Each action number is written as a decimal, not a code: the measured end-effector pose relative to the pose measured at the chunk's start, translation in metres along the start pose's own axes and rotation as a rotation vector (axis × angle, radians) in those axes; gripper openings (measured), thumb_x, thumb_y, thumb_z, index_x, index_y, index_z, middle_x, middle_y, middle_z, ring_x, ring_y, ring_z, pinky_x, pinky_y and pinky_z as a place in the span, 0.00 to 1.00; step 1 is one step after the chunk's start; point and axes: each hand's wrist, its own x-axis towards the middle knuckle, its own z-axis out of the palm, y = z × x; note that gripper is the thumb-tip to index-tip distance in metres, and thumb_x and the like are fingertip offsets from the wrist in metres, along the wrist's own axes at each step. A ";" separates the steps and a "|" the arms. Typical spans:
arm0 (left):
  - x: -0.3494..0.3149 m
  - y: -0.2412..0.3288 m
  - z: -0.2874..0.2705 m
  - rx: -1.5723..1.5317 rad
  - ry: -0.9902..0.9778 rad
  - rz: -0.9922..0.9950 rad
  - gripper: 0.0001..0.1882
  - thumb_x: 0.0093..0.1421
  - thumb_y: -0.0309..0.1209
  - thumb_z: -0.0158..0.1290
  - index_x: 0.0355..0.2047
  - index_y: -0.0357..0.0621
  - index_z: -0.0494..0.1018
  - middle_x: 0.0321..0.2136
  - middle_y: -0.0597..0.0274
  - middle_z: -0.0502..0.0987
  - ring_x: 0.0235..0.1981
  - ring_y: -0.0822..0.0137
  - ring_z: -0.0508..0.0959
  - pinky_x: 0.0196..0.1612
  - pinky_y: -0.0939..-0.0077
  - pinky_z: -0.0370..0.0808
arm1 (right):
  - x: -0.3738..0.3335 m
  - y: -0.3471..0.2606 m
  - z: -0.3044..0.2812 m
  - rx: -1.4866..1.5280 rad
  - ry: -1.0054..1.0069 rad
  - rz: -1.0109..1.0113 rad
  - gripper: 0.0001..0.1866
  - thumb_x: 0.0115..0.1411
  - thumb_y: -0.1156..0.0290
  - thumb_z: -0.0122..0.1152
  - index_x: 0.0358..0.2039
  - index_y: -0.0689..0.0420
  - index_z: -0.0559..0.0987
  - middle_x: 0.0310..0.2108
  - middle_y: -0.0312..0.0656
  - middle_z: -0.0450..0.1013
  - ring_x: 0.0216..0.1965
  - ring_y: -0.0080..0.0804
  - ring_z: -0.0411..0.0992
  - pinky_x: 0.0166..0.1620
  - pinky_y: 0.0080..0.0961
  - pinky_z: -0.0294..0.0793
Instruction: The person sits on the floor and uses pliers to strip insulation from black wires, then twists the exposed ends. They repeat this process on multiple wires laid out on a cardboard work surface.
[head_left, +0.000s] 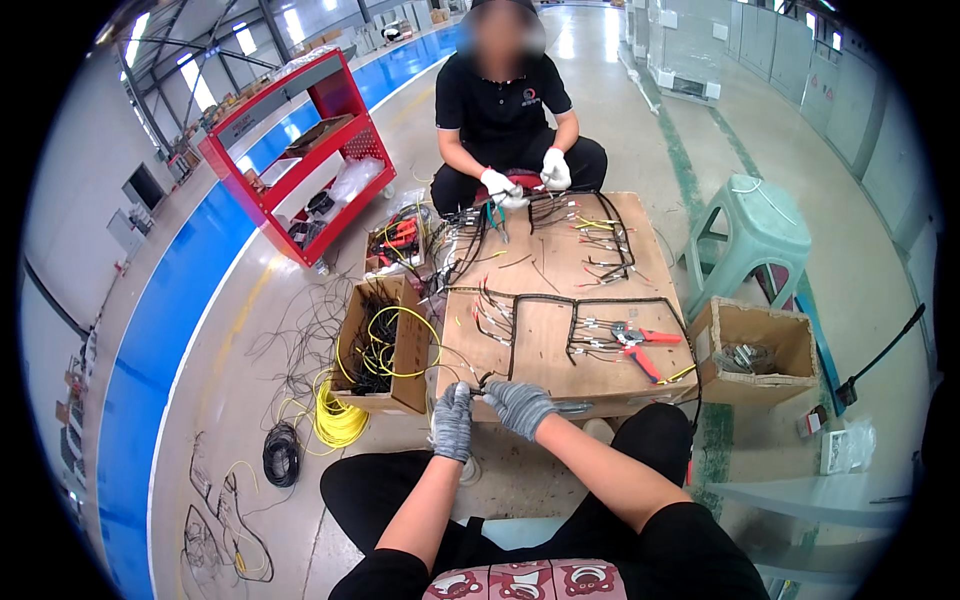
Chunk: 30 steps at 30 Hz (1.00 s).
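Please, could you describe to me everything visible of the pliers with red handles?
The pliers have a silvery, metal-looking head and two red handles, probably plastic-covered, spread apart. They lie flat on the brown work surface, near its right side, with the head toward the left and the handles toward the right. The head is by the labelled wire ends of a black wire harness; contact is unclear. No hand holds them.

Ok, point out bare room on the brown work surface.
Free: brown work surface between the left and middle branches of the near black harness, and a narrow strip right of the far black harness. Crowded: far left, with wires and teal-handled pliers; near right, with a red-handled tool; near left, at the left hand and right hand.
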 end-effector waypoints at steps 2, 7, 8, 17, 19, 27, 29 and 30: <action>-0.005 0.005 0.013 0.018 0.026 -0.051 0.12 0.63 0.37 0.47 0.25 0.47 0.68 0.18 0.76 0.64 0.18 0.82 0.58 0.20 0.86 0.58 | -0.004 0.001 0.000 -0.067 -0.011 0.041 0.12 0.61 0.62 0.42 0.36 0.54 0.72 0.30 0.48 0.75 0.31 0.47 0.74 0.32 0.43 0.71; -0.016 0.007 0.015 -0.068 0.055 -0.101 0.12 0.63 0.37 0.46 0.26 0.46 0.68 0.19 0.74 0.66 0.17 0.82 0.60 0.19 0.87 0.59 | -0.005 -0.001 0.016 -0.172 0.073 0.003 0.15 0.62 0.58 0.42 0.36 0.54 0.73 0.29 0.46 0.75 0.28 0.46 0.74 0.31 0.40 0.72; -0.017 0.010 0.014 -0.111 0.062 -0.135 0.12 0.64 0.38 0.46 0.26 0.46 0.69 0.19 0.73 0.66 0.16 0.82 0.61 0.18 0.87 0.59 | -0.006 -0.002 0.016 -0.137 0.077 -0.012 0.15 0.62 0.58 0.42 0.36 0.54 0.73 0.30 0.47 0.74 0.29 0.47 0.74 0.31 0.40 0.72; 0.000 0.031 0.005 -0.149 -0.120 -0.298 0.09 0.62 0.36 0.47 0.30 0.46 0.72 0.15 0.72 0.69 0.10 0.81 0.59 0.13 0.85 0.56 | -0.007 0.024 0.019 0.177 0.136 -0.065 0.12 0.59 0.61 0.49 0.41 0.51 0.74 0.40 0.45 0.69 0.39 0.45 0.71 0.41 0.39 0.71; -0.001 0.020 0.003 -0.079 -0.142 -0.267 0.08 0.62 0.35 0.47 0.30 0.47 0.72 0.15 0.72 0.70 0.10 0.81 0.59 0.13 0.85 0.56 | -0.007 0.021 0.021 0.139 0.167 -0.040 0.12 0.59 0.61 0.48 0.40 0.52 0.74 0.39 0.46 0.69 0.39 0.45 0.70 0.41 0.38 0.70; 0.001 0.028 0.006 -0.066 -0.231 -0.263 0.07 0.59 0.35 0.52 0.28 0.46 0.72 0.16 0.72 0.70 0.11 0.81 0.61 0.13 0.85 0.57 | -0.011 0.009 0.021 0.142 0.170 0.031 0.13 0.58 0.62 0.51 0.40 0.54 0.75 0.37 0.47 0.69 0.39 0.45 0.70 0.43 0.35 0.70; 0.007 0.027 0.001 0.016 -0.227 -0.242 0.07 0.57 0.35 0.55 0.28 0.45 0.73 0.17 0.72 0.72 0.13 0.81 0.62 0.15 0.85 0.59 | -0.009 0.018 0.024 0.286 0.181 -0.016 0.12 0.56 0.66 0.55 0.40 0.56 0.76 0.36 0.47 0.69 0.39 0.45 0.69 0.43 0.34 0.69; 0.012 0.024 -0.005 0.017 -0.236 -0.194 0.07 0.57 0.34 0.54 0.28 0.45 0.73 0.18 0.71 0.73 0.14 0.81 0.62 0.16 0.85 0.59 | -0.007 0.021 0.026 0.360 0.187 -0.043 0.12 0.55 0.67 0.57 0.39 0.57 0.76 0.36 0.47 0.69 0.38 0.45 0.69 0.44 0.33 0.69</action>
